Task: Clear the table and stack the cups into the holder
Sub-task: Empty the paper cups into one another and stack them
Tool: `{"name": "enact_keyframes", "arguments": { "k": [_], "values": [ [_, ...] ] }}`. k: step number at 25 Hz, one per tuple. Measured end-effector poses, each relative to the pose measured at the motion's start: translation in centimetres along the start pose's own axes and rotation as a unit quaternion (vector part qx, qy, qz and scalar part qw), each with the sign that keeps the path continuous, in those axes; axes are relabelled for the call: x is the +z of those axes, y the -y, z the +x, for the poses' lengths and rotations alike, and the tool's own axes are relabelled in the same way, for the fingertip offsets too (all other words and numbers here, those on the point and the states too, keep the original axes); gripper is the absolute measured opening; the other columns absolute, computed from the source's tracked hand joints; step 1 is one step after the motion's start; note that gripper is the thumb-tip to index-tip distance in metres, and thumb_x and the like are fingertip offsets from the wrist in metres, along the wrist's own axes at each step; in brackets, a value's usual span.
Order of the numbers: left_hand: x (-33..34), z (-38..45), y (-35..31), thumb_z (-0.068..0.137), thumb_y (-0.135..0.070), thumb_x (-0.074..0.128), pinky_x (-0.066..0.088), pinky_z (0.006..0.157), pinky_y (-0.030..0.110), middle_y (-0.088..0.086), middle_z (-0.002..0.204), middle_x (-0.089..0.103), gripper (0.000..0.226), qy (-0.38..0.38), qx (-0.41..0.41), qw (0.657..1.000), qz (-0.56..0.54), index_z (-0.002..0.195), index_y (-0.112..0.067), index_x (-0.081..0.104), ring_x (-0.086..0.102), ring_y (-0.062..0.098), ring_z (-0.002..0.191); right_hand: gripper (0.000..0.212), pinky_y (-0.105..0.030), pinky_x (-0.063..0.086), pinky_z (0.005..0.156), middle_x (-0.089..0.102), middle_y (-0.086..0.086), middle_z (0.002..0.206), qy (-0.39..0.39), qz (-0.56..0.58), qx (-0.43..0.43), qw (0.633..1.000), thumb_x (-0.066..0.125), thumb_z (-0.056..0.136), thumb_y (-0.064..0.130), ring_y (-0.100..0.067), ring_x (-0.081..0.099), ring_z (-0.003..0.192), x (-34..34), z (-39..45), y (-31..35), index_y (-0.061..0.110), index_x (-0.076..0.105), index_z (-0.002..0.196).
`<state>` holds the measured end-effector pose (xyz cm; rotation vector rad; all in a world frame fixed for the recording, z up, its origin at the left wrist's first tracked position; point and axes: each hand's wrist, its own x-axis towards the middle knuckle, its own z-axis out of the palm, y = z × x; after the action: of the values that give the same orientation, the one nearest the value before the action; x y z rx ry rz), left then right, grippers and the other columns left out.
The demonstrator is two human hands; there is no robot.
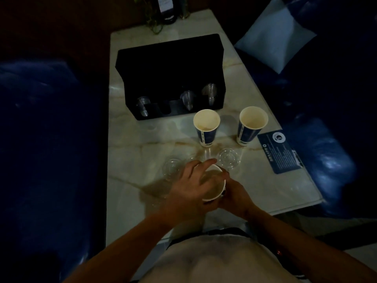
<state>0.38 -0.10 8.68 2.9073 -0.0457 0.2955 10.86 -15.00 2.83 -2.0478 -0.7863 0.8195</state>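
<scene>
A blue-and-white paper cup (214, 183) is held above the near part of the marble table (130, 152). My left hand (189, 186) wraps its left side and rim, and my right hand (234, 193) grips its right side. Two more paper cups stand upright further away, one in the middle (206, 127) and one to the right (252, 124). Clear plastic lids lie flat on the table, one left of my hands (172, 167) and one right of them (228, 158). The black cup holder (169, 76) stands at the back with clear plastic cups (188, 100) poking from its openings.
A dark blue card (279, 153) lies near the table's right edge. Dark blue sofas flank the table on both sides, with a pale cushion (275, 35) at the upper right. Bottles and a plant (163, 13) stand at the far end of the table.
</scene>
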Motion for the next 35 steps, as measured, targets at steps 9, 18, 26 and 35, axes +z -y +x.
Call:
{"name": "enact_keyframes", "arguments": {
  "k": [9,18,26,35],
  "values": [
    [3.5,0.0,0.2,0.081,-0.073,0.046,0.038,0.104,0.043,-0.002,0.148,0.033,0.075,0.048,-0.077,0.995,-0.027,0.143,-0.037,0.025,0.031,0.025,0.136,0.084,-0.006,0.037,0.086,0.066,0.000,0.123,0.003,0.000,-0.006,1.000,0.087,0.063,0.036,-0.010,0.061,0.110,-0.4,-0.1,0.0,0.022,0.047,0.136],
    [2.7,0.4,-0.1,0.079,-0.065,0.056,0.041,0.104,0.048,0.005,0.149,0.040,0.072,0.081,-0.051,0.995,-0.042,0.140,-0.035,0.033,0.036,0.035,0.136,0.095,-0.026,0.040,0.107,0.050,0.002,0.141,0.067,0.072,-0.021,0.995,0.086,0.069,0.027,-0.010,0.052,0.124,-1.1,0.2,1.3,0.029,0.025,0.143],
    [-1.6,6.2,3.9,0.090,-0.057,0.038,0.045,0.092,0.034,0.001,0.131,0.060,0.050,0.020,-0.067,0.997,-0.032,0.126,-0.028,0.058,0.059,0.023,0.115,0.048,-0.027,0.039,0.100,0.053,0.007,0.139,0.066,-0.184,0.047,0.980,0.067,0.084,0.042,-0.011,0.049,0.123,-10.5,2.3,1.5,0.037,0.052,0.129],
    [-0.7,18.2,9.9,0.077,-0.062,0.061,0.033,0.108,0.053,0.003,0.156,0.025,0.078,0.160,-0.033,0.985,0.051,0.145,-0.038,0.031,0.022,0.031,0.142,0.086,-0.058,0.028,0.110,0.019,-0.003,0.159,-0.075,-0.387,-0.011,0.919,0.072,0.074,0.053,-0.036,0.015,0.144,-18.9,10.4,3.1,0.043,0.024,0.145]
  ]
}}
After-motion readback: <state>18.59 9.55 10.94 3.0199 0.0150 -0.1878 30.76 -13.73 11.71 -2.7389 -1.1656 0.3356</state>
